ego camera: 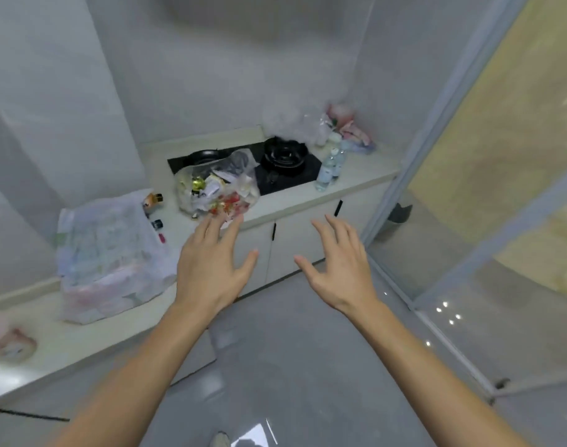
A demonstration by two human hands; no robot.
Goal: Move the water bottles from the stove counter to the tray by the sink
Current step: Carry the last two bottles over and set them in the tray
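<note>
The water bottles (pixel 329 166) stand upright in a small cluster on the pale tabletop (pixel 356 175), just beside the right edge of the black stove (pixel 288 175) and near the tabletop's front edge. Both hands are raised in front of the cabinets, well apart from the bottles and holding nothing. The left hand (pixel 208 269) has its fingers (pixel 211 227) spread, the tips showing in front of a clear bag of wrappers (pixel 217 188) that lies over the stove's left part. The right hand (pixel 337 269) is likewise splayed, palm down, lower and to the left of the bottles.

Behind the bottles sits a heap of pink and clear packets (pixel 343 127) in the corner. A glass partition (pixel 469 188) closes the right side (the grey floor (pixel 291 350) between it and the cabinets lies open). A large white bag (pixel 108 253) crowds the tabletop's left run. The bottle labels are too blurred to read.
</note>
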